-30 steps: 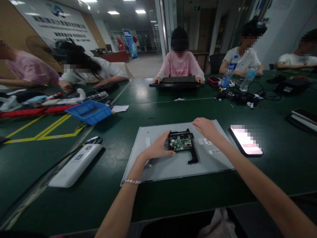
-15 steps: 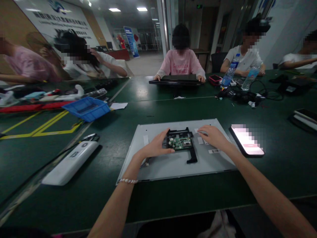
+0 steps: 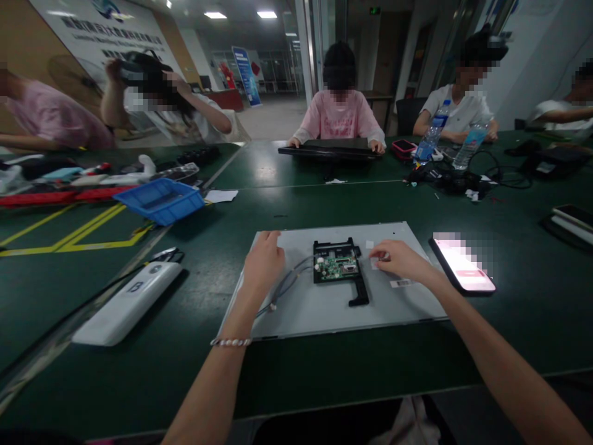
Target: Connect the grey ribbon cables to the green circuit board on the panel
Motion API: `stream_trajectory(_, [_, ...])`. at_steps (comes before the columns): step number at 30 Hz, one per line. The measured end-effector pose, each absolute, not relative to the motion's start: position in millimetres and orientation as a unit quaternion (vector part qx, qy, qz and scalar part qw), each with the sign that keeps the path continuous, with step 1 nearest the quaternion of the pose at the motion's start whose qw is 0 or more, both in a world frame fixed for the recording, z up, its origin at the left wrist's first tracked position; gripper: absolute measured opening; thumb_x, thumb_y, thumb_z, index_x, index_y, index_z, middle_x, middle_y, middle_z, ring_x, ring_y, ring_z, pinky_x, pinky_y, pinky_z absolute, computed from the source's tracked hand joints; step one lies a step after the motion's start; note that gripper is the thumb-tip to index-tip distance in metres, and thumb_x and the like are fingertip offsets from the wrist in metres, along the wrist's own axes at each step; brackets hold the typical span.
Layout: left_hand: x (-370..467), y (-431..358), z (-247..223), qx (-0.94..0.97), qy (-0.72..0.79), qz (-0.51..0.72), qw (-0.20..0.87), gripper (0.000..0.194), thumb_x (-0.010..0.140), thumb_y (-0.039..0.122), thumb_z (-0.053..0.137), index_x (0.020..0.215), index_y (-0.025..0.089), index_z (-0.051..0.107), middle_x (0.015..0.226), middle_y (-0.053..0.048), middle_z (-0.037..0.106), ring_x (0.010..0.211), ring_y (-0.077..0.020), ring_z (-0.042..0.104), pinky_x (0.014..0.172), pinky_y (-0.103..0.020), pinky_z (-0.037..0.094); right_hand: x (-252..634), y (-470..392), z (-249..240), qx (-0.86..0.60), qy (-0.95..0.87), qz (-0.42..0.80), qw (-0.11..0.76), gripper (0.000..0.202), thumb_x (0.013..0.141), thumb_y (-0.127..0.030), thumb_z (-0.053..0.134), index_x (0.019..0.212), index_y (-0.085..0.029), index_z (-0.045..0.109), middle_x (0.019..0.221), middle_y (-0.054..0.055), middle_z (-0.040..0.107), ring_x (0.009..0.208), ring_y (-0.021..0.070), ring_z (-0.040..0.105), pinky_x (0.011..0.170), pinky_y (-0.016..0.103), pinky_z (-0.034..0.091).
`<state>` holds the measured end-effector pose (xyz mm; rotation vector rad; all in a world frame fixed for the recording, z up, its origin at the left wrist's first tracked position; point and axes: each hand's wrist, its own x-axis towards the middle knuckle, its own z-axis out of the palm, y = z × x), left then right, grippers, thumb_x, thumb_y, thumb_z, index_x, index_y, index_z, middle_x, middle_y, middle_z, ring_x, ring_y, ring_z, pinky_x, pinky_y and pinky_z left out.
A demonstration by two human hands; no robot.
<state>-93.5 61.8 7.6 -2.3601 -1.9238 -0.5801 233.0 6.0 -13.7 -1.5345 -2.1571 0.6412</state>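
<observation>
The grey panel (image 3: pixel 306 315) lay flat on the green table (image 3: pixel 301 377), and from my remote seat I took it as my landmark. Beyond its far edge I saw a person in a pink top (image 3: pixel 340 120), both hands on a flat black object (image 3: pixel 331 150). The blue tray (image 3: pixel 162 203) stood beyond the panel, off to its left. A white oblong device (image 3: pixel 127 303) lay left of the panel, and a lit phone (image 3: pixel 466 266) lay just beside its right edge. On the panel, around its middle, sat the black bracket (image 3: pixel 358 293) with the green circuit board (image 3: pixel 336 269) in it. I had the left hand (image 3: pixel 265 262) over the panel's left part, fingers curled; I could not tell whether they gripped anything. The right hand (image 3: pixel 398 258) was over the panel's right part, fingers and thumb bent close together, their grip unclear to me. Thin grey cables (image 3: pixel 290 281) ran across the panel's left part from the board. A barcode label (image 3: pixel 401 283) was stuck on its right part.
</observation>
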Motion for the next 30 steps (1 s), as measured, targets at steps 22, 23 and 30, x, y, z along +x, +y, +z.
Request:
stream_trajectory(22, [-100, 70, -8, -0.771, -0.613, -0.173, -0.005, 0.032, 0.08, 0.013, 0.044, 0.11, 0.014, 0.055, 0.11, -0.011, 0.053, 0.089, -0.0215, 0.06, 0.086, -0.035, 0.048, 241, 17, -29, -0.582, -0.76, 0.113, 0.266, 0.027, 0.085, -0.024, 0.049, 0.106, -0.019, 0.065, 0.104, 0.01, 0.065, 0.091, 0.0206, 0.06, 0.078, 0.034, 0.046])
stream_trajectory(23, [-98, 67, -6, -0.769, -0.613, -0.18, -0.003, 0.033, 0.081, 0.015, 0.045, 0.113, 0.014, 0.054, 0.115, -0.012, 0.051, 0.087, -0.0212, 0.061, 0.085, -0.035, 0.048, 241, 18, -31, -0.579, -0.764, 0.096, 0.268, 0.027, 0.086, -0.025, 0.049, 0.108, -0.019, 0.064, 0.106, 0.01, 0.063, 0.095, 0.0214, 0.059, 0.08, 0.035, 0.046])
stream_trajectory(30, [-76, 54, 7, -0.848, -0.479, -0.223, -0.049, 0.04, 0.089, 0.03, 0.043, 0.127, 0.017, 0.044, 0.13, -0.01, 0.044, 0.119, -0.025, 0.047, 0.105, -0.041, 0.035, 231, 21, -39, -0.562, -0.794, 0.027, 0.23, 0.024, 0.086, -0.026, 0.053, 0.106, -0.019, 0.063, 0.105, 0.009, 0.063, 0.098, 0.0221, 0.057, 0.083, 0.035, 0.044])
